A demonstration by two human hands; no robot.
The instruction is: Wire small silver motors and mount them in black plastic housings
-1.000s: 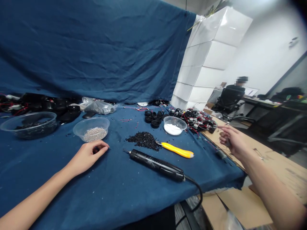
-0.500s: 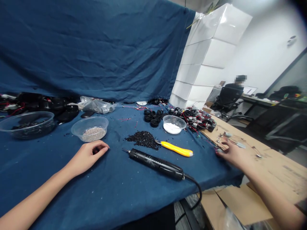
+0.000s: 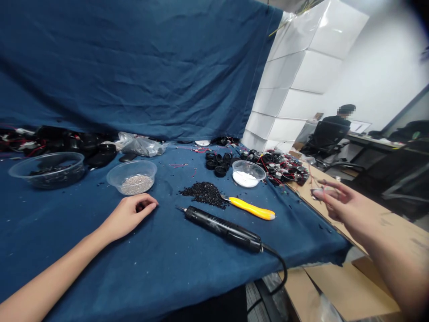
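Compared with half a second earlier, my right hand (image 3: 337,202) had lifted off the blue cloth's (image 3: 167,259) right edge and hung over the bare cardboard surface (image 3: 378,219), fingers loosely spread, pinching a small pale part (image 3: 317,193) with thin red wires. My left hand (image 3: 129,213) stayed flat on the cloth, loosely curled and holding nothing, just below the bowl of grey granules (image 3: 132,177). Open cloth lay between that hand and the black corded tool (image 3: 223,227); the cloth's front edge ran close below.
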